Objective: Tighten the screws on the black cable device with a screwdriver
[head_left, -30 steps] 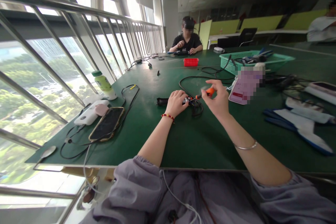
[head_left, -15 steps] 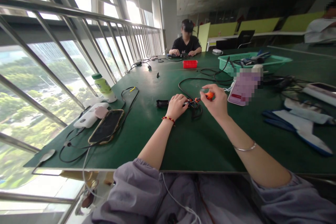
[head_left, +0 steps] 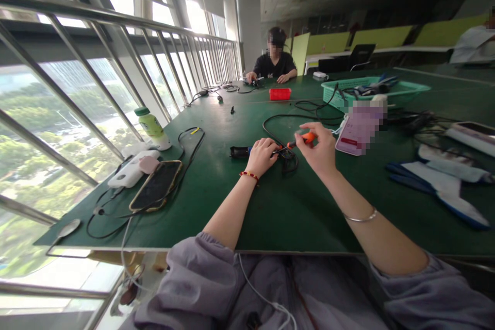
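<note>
Near the middle of the green counter [head_left: 301,216], the device [head_left: 238,152] lies on its side, crosswise to the person, partly under the left hand [head_left: 263,157]. That hand grips it from above, palm down, fingers bent over the body; this probably serves to pin a rounded shape that could otherwise roll or twist. The right hand [head_left: 319,152] is raised just to the right, holding the orange screwdriver [head_left: 307,137] by its handle between thumb and fingers. The screwdriver slants down and leftward, its thin shaft aimed at the device's right end, a hold that looks meant for turning with the fingertips rather than pushing hard. Whether its tip sits in anything cannot be told, since the left fingers crowd the spot.

What shows of the device is slim and dark: a black end out to the left, a touch of blue beside the hand, and its middle covered. At the right end is a tangle of dark wires [head_left: 289,162], too small to make out singly. Behind it a black cable [head_left: 270,117] curves away over the counter, apparently laid back from where the hands need room.
</note>
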A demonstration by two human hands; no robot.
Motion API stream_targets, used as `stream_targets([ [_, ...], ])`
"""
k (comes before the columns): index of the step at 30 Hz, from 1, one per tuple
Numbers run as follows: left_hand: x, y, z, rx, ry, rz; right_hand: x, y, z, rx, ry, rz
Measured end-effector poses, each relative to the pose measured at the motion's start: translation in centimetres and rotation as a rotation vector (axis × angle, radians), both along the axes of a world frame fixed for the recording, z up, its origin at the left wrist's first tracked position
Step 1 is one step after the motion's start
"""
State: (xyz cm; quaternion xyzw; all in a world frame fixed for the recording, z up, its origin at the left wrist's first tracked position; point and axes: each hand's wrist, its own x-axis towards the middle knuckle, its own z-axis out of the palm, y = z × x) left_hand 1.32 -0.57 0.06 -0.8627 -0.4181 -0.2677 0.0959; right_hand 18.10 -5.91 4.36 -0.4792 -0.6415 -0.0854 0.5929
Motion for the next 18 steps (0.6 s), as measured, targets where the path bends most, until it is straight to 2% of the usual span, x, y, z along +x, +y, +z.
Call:
stream_targets([
  [4, 0.02, 0.06, -0.04, 0.003, 0.002, 0.002, 0.01, 0.07, -0.07, 0.083, -0.018, 0.072],
  [11, 0.07, -0.07, 0.09, -0.008, 0.007, 0.003, 0.01, -0.05, 0.04, -0.045, -0.023, -0.009],
  [16, 0.09, -0.10, 0.08, -0.015, -0.003, 0.013, -0.02, -0.18, 0.08, 0.054, -0.053, 0.054],
  [18, 0.12, -0.10, 0.08, -0.022, -0.005, 0.020, 0.00, -0.16, 0.08, 0.038, -0.055, 0.075],
])
